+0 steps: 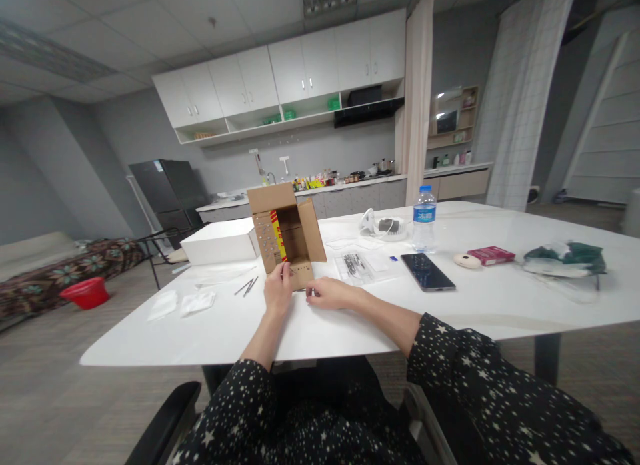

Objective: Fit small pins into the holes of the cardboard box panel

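An open cardboard box (294, 241) stands on the white table, its opening turned toward me and its flaps spread. Rows of small shiny pieces dot its left flap (263, 235), beside a yellow and red strip (279, 235). My left hand (279, 290) is closed in a pinch at the bottom front of the box; what lies between the fingers is too small to name. Just to the right, my right hand (330, 293) rests low on the table near the lower flap, fingers curled together. Its fingertips hide whatever they hold.
Thin dark rods (249, 287) and white tissues (197, 303) lie left. A white box (220, 241) stands behind them. To the right are a clear case of small parts (355, 266), a phone (428, 272), a water bottle (424, 219) and a red pack (491, 255).
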### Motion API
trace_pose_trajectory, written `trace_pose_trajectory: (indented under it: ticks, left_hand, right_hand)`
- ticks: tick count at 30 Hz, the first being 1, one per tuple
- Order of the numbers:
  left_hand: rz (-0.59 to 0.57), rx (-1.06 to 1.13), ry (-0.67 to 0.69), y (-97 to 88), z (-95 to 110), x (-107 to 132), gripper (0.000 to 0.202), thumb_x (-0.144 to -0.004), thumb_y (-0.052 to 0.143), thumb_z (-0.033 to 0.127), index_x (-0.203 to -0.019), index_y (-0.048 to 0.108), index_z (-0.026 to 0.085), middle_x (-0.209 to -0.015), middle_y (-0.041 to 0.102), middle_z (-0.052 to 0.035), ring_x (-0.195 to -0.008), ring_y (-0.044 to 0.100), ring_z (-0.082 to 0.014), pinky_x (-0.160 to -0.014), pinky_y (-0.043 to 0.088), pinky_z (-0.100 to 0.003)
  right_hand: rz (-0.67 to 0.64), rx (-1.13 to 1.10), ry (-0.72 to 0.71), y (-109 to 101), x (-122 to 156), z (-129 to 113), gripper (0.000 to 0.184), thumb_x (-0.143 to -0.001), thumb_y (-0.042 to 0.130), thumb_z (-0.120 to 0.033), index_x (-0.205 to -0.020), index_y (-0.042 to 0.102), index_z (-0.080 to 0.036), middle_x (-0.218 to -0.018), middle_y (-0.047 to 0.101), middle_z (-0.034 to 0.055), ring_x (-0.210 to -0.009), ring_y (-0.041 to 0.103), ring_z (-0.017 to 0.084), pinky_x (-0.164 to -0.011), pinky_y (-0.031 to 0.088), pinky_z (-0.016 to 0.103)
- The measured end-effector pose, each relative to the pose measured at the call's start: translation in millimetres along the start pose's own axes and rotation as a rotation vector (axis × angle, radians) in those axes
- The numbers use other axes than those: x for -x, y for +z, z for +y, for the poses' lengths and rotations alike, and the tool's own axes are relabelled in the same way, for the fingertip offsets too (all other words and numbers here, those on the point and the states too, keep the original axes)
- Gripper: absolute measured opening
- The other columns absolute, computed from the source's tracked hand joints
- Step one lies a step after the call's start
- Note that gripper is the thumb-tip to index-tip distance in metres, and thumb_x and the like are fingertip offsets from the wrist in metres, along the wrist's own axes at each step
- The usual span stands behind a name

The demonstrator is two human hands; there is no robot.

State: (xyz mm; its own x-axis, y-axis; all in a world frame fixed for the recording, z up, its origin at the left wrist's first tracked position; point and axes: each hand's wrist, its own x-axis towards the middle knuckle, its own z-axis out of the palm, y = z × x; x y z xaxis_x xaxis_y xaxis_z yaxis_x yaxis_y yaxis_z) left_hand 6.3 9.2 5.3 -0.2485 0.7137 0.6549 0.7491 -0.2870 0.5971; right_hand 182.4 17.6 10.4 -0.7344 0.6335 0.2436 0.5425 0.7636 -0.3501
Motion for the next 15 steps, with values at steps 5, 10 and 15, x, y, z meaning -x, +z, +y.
trace_pose_trajectory:
  ticks: [5,10,15]
  left_hand:
    - [0.012,0.039,0.036,3.8,-5.9,-1.5,0.039,-0.094,0.036,0.044,-0.100,0.065,0.019,-0.090,0.072,-0.0068,-0.086,0.066,-0.0207,-0.078,0.047,-0.031]
    - [0.013,0.052,0.013,4.5,-6.0,-1.9,0.037,-0.093,0.038,0.042,-0.102,0.065,0.019,-0.091,0.073,-0.0076,-0.088,0.066,-0.0218,-0.080,0.048,-0.032]
    - [0.010,0.060,0.020,4.0,-4.6,-1.5,0.037,-0.093,0.037,0.042,-0.101,0.065,0.019,-0.091,0.073,-0.0070,-0.089,0.066,-0.0214,-0.083,0.048,-0.033]
  right_hand:
    - [-0.004,0.001,0.009,-0.7,0.2,-0.8,0.024,-0.083,0.055,-0.029,-0.100,0.069,-0.018,-0.093,0.072,0.0082,-0.085,0.064,0.021,-0.070,0.042,0.026]
    - [0.004,-0.004,0.006,-0.4,0.4,-0.3,0.022,-0.083,0.055,-0.028,-0.099,0.069,-0.018,-0.094,0.072,0.0079,-0.085,0.064,0.021,-0.070,0.042,0.026]
    - [0.005,-0.014,0.001,0.1,0.3,0.7,0.022,-0.083,0.056,-0.029,-0.098,0.069,-0.018,-0.094,0.071,0.0073,-0.086,0.064,0.020,-0.072,0.042,0.026]
